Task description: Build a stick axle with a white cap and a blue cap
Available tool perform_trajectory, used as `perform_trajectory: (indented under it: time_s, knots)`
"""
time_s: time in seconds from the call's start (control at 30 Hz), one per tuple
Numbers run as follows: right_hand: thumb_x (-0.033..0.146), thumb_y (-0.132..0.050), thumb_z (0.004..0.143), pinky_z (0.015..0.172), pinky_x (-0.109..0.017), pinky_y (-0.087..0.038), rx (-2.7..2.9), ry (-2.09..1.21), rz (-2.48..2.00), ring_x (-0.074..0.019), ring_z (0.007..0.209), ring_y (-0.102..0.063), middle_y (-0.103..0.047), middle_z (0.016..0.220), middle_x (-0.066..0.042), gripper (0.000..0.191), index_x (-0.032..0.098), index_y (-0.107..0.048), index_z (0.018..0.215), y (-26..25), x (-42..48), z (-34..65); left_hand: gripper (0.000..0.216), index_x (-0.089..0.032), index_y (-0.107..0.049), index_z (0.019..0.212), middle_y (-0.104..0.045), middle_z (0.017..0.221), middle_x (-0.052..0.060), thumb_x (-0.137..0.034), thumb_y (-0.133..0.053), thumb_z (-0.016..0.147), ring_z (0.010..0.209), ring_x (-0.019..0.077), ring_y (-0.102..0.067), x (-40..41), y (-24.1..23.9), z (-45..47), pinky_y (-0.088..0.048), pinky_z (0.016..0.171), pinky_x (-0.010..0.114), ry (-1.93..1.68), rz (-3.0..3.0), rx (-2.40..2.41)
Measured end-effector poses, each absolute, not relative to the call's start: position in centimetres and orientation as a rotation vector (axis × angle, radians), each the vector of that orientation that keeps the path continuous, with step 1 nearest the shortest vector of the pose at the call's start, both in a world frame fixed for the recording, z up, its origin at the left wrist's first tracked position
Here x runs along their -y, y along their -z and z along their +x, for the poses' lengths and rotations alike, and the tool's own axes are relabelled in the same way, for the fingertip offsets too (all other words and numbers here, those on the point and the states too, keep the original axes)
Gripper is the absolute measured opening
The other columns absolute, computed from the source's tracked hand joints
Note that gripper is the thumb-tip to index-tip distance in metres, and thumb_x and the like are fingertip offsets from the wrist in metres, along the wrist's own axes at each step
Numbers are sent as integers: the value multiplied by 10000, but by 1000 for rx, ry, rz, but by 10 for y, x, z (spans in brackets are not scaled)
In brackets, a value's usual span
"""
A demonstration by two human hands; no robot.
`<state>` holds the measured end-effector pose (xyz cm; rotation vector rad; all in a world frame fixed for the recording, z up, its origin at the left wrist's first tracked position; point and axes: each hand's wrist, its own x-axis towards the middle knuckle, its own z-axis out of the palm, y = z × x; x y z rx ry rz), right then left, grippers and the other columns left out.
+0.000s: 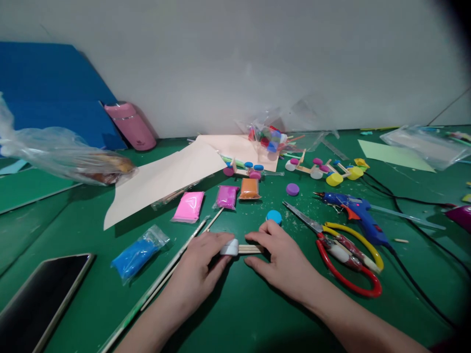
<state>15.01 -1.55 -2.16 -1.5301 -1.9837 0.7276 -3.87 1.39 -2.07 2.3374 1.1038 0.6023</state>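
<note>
The far end of the wooden sticks point(250, 249) is hidden by the right hand point(285, 257); the phone point(44, 304) and the clear bag point(55, 147) are cut off at the left edge, and the bag's brown content is hard to make out; small clear packets hold blue point(138, 254), pink point(189, 206), magenta point(227, 197) and orange material point(249, 189); the left hand point(200, 262) pinches a white piece point(230, 247) at the sticks' left end, on the near middle of the green table point(253, 314); the right thumb and forefinger stand apart around the sticks, and I cannot tell whether this hand grips them.
</note>
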Motion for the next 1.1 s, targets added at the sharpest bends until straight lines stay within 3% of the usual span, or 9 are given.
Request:
perform_trajectory:
  time_s: [0.17, 0.53, 0.87, 1.1]
  knots:
    - [187, -564, 762, 653, -282, -377, 2052, -632, -1544, -172, 791, -457, -449, 812, -23, 79, 204, -622, 814, 21, 16, 153, 243, -209, -575, 1020, -648, 1008, 58, -181, -493, 793, 925, 201, -569, -14, 19, -38, -444, 818, 338, -601, 2341, -1125]
    - [207, -554, 774, 663, -261, -384, 2106, -690, -1519, -160, 807, -488, -515, 860, -22, 82, 206, -618, 825, 16, 10, 157, 242, -226, -571, 1022, -648, 1008, 49, -177, -493, 798, 922, 194, -571, -15, 21, -39, -448, 815, 336, -616, 2328, -1116]
    - [254, -491, 819, 555, -219, -356, 1955, -1056, -1459, -130, 646, -512, -597, 721, 6, 138, 202, -619, 822, 4, 11, 155, 244, -235, -603, 1007, -659, 1019, 42, -200, -523, 779, 946, 192, -586, -13, 13, -42, -461, 840, 330, -657, 2234, -1125]
    - [258, -499, 791, 463, -189, -280, 1680, -1326, -1463, -91, 535, -388, -468, 581, 38, 166, 149, -586, 699, 5, 12, 150, 240, -241, -594, 1019, -641, 1058, 33, -197, -501, 801, 968, 176, -582, -11, 11, -42, -451, 865, 310, -658, 2144, -1056]
